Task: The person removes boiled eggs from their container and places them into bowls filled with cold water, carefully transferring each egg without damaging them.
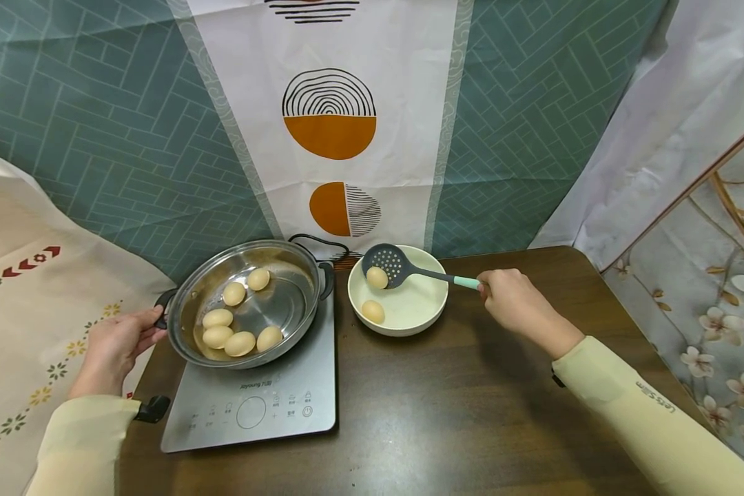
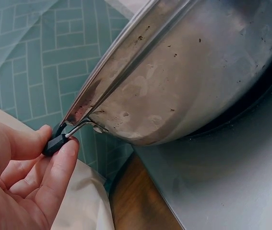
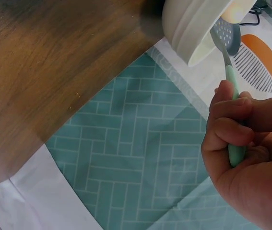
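Note:
My left hand point(image 1: 116, 344) pinches the black side handle point(image 2: 55, 143) of a steel pan point(image 1: 288, 303) between thumb and fingers. Several brown eggs point(image 1: 240, 343) lie in the pan, most along its near left side. In my right hand point(image 1: 513, 297) is a slotted skimmer point(image 1: 392, 264), gripped by its mint-green handle point(image 3: 232, 86). The skimmer's dark perforated head is over the left side of a cream bowl point(image 1: 418, 303), with one egg point(image 1: 377, 277) at it. Another egg point(image 1: 373, 311) rests in the bowl below.
The pan stands on a grey induction cooker point(image 1: 266, 406) with touch controls at its front. A brown wooden table point(image 1: 421, 413) carries everything. Behind it hangs a patterned cloth point(image 1: 502, 138), and a black cord point(image 1: 319, 240) runs between pan and bowl at the back.

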Available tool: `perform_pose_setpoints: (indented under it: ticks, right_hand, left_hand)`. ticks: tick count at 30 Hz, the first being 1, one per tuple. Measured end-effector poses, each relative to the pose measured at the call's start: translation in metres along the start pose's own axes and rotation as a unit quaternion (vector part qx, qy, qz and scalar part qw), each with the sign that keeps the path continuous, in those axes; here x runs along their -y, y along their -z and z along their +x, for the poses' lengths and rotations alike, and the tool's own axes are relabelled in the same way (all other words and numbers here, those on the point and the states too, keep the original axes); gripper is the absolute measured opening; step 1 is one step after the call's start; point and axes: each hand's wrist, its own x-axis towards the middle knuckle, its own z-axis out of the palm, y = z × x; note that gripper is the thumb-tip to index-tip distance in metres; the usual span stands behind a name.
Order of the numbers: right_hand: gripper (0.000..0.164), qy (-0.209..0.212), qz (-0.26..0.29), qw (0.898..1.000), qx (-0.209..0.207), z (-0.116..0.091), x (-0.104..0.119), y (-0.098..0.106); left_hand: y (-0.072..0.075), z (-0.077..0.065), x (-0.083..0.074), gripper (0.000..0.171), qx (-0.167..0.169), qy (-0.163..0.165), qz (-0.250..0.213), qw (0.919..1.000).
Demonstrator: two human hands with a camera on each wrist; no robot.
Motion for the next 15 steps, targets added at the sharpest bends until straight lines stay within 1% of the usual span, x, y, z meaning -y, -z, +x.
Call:
perform_pose_setpoints:
  ticks: [15]
  right_hand:
    - [0.018,0.014,-0.014,1.000,-0.016,-0.0011,-0.0022,-0.0001]
  left_hand:
    - [-0.0003,0.0001,0.0006,0.009,0.011,-0.008,-0.018,0.9997]
